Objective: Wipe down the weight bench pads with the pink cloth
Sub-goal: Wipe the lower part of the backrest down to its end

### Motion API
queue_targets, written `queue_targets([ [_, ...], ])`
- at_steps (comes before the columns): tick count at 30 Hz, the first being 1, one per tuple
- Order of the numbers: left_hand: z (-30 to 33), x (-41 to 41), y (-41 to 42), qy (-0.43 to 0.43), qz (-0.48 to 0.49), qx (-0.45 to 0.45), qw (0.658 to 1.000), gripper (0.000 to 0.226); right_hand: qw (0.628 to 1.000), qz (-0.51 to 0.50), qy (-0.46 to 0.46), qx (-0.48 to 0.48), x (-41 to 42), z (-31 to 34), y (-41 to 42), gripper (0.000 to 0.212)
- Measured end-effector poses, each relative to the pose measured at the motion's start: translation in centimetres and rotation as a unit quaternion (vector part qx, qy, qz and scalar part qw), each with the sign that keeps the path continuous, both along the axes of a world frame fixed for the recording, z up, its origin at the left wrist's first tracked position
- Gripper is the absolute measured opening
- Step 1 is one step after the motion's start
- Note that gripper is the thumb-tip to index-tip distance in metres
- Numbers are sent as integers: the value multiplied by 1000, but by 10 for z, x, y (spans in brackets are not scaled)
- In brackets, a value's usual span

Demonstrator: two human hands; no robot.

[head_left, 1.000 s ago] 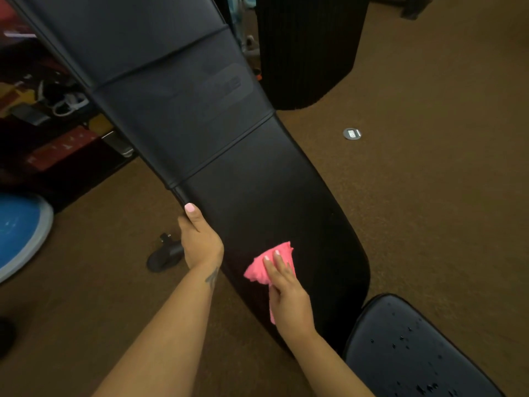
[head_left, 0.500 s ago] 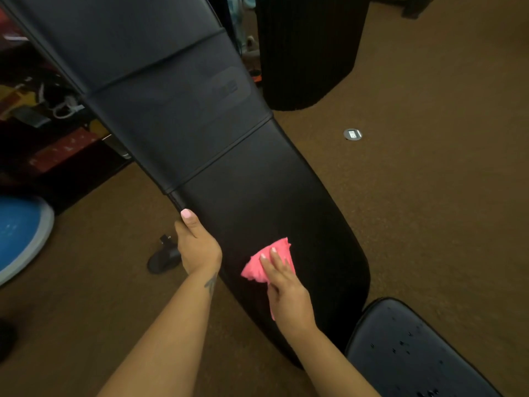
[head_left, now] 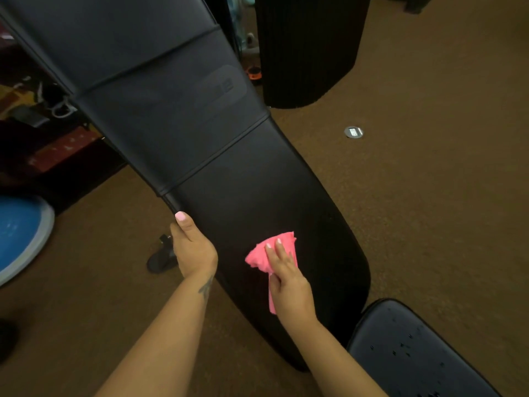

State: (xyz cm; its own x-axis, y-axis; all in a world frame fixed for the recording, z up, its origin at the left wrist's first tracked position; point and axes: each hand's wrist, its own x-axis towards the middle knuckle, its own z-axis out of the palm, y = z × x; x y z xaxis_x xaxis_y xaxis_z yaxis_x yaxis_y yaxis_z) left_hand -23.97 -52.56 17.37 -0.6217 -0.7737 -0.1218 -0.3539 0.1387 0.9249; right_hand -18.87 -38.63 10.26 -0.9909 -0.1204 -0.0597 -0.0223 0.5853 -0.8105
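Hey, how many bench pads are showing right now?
2. The long back pad runs diagonally from the top left to the centre; the seat pad sits bottom right. Others may lie outside the frame.

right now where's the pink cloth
Head view: the crumpled pink cloth lies low on the long black vinyl back pad, pressed under the right hand.

Smooth, faintly glossy black vinyl back pad point(head_left: 257, 196); crumpled pink cloth point(head_left: 259, 257); matt brown carpet point(head_left: 429, 196).

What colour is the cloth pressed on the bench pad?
Pink cloth, seen best in the head view.
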Motion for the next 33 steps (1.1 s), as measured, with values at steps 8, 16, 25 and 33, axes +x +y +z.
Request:
queue_targets([
  [8,-2,-2,-2,-7,3,-1,1000,62,990,-117,-74,-17,-23,-3,18,57],
  [16,-4,-1,-1,-8,12,5,1000,62,1000,-9,-14,-6,-17,2,15,62],
  [25,-5,-2,-2,-3,5,9,1000,63,988,-127,-88,-19,-41,3,31,55],
  [33,-10,-3,-2,-1,12,10,1000,64,995,-37,-94,-12,-26,9,26,58],
])
